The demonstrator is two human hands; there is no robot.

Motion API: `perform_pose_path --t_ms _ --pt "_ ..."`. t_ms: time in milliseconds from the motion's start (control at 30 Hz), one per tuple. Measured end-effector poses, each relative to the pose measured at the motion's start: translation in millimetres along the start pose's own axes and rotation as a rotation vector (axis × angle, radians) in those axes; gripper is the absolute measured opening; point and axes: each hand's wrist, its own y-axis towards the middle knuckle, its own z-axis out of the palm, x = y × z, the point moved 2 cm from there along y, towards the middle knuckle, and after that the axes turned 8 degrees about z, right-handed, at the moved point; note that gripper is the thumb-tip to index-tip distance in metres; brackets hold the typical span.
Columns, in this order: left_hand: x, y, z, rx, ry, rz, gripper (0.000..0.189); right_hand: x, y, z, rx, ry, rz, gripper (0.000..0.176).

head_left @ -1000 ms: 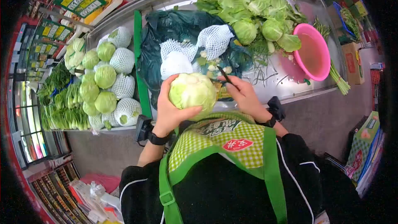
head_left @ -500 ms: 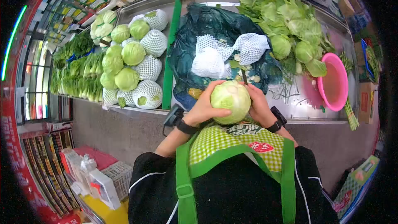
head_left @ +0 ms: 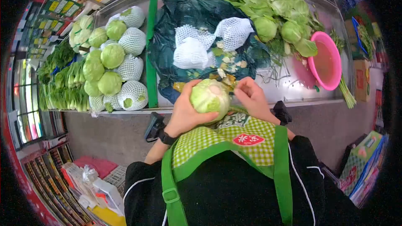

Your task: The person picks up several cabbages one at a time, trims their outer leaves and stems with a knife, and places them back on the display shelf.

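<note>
A pale green cabbage (head_left: pixel 205 100) with its cut stem end facing up rests in my left hand (head_left: pixel 184 111), whose fingers and thumb wrap around its left side. Just right of the cabbage, apart from it, is my right hand (head_left: pixel 252 98) with its fingers curled in toward the thumb. Whether anything is inside those fingers is hidden. Beyond both hands lies a dark green plastic bag (head_left: pixel 165 58). On it are white foam nets (head_left: pixel 190 54), another foam-netted bundle (head_left: pixel 233 33) and scattered stem trimmings (head_left: pixel 228 65).
Left of a green divider (head_left: pixel 151 54) are stacked cabbages (head_left: pixel 112 55), some in foam nets, and bunched leafy greens (head_left: pixel 63 83). Loose outer leaves (head_left: pixel 280 0) pile up at back right. A pink basin (head_left: pixel 326 60) sits at the metal counter's (head_left: pixel 289 96) right end.
My right hand has come away from the cabbage to the right. The dark blade seen beside it earlier is no longer visible. My left hand still holds the cabbage; the view has shifted.
</note>
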Motion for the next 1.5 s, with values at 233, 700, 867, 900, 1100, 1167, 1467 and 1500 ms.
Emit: perform_pose_path --t_ms 233,700,867,900,1100,1167,1467,1500 --pt "-6.4 0.4 3.9 0.013 0.09 -0.004 0.084 7.5 -10.7 11.1 0.126 -0.106 -0.007 0.009" --pt "-0.3 1.4 9.2 0.014 0.079 -0.057 0.082 6.3 -7.3 14.6 0.029 -0.147 0.003 0.018" --pt "-7.5 -0.5 7.7 0.092 0.115 -0.017 0.082 -33.9 7.0 -17.3 -0.103 -0.318 -0.164 0.02" --pt "-12.2 -1.0 6.4 0.113 0.151 0.034 0.081 -65.0 18.3 -48.3 -0.192 -0.361 0.003 0.019" --pt "-5.5 7.5 7.2 0.113 0.12 -0.024 0.079 -13.7 10.0 -24.7 -0.158 -0.397 -0.069 0.018" --pt "-8.6 11.4 8.7 0.121 0.028 -0.006 0.079 -1.2 2.9 -3.9 -0.091 -0.399 -0.265 0.018" --pt "10.1 22.6 7.8 0.189 -0.005 -0.045 0.08 5.9 -1.2 7.2 0.043 -0.305 -0.175 0.019" --pt "12.7 22.4 7.1 0.171 0.034 -0.027 0.081 10.0 -3.2 7.8 0.051 -0.279 -0.121 0.02"
